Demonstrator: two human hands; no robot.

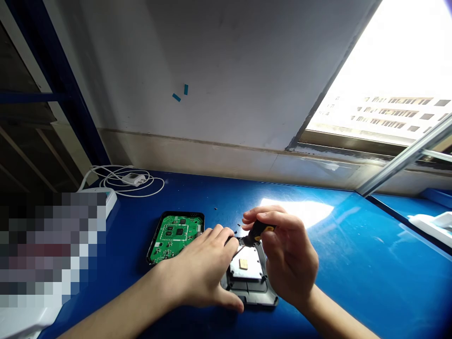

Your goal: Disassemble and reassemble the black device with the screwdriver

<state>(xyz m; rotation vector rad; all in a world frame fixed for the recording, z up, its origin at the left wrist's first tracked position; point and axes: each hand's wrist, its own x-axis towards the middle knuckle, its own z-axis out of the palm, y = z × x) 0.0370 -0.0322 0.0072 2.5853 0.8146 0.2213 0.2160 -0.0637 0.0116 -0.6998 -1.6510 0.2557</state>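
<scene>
In my right hand (294, 249) is a screwdriver (260, 231) with a black and yellow handle, my fingers wrapped round it. Its thin shaft slants down to the left, toward the fingertips of my left hand; the tip is hidden. My left hand (208, 263) grips the left side of a black plastic casing half (261, 297), fingers at the far edge and thumb at the near one. Inside that casing lies a silvery metal plate (252, 269) with a small beige pad (243, 264). Left of my hand, a green circuit board (190, 231) sits in another black casing half (151, 245).
Small dark bits (215, 208) lie on the blue tabletop (353, 263) beyond the casings. At the back left are a white charger (134, 179) and its coiled cable (160, 188). A white power strip (112, 200) is partly pixelated. A metal bar (399, 162) rises at the right.
</scene>
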